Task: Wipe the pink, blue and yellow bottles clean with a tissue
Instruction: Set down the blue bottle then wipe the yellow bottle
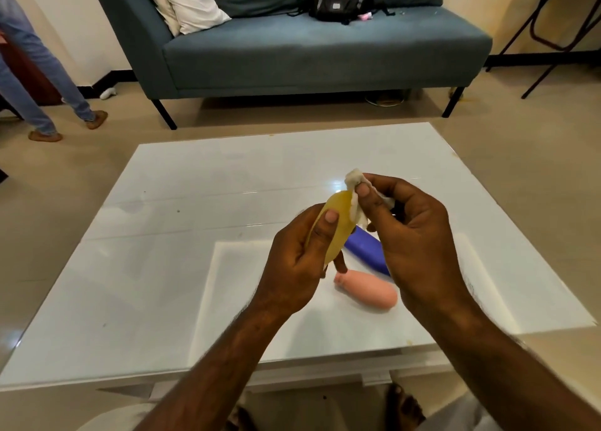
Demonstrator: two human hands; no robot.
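Right now the left hand (302, 261) is wrapped around the lower half of the yellow bottle (338, 227), thumb pressed flat on its front face, holding it up above the worktop (169, 268). The right hand (413, 235) is pinched shut on a crumpled tissue (356, 183), pressing it against the bottle's upper end, just beyond the left thumb.

2 things could go wrong, in my judgement. The left grip covers only the lower part, and the bottle looks smooth, so a firm push from the tissue at the far end could lever it out of the fingers and drop it onto the 2 bottles lying below. Also, the tissue is bunched small and touches only the top; the strip under the left palm would stay unwiped unless the grip shifts.

The yellow bottle's long axis runs from the left palm up and away, tilted toward the right hand, with its far end under the tissue. Which end is the cap I cannot tell, since tissue and fingers hide both.

The blue bottle (367, 251) lies on its side beneath the right hand, partly hidden by it. The pink bottle (367, 292) lies on its side below and between the 2 hands, neck pointing toward the left hand.
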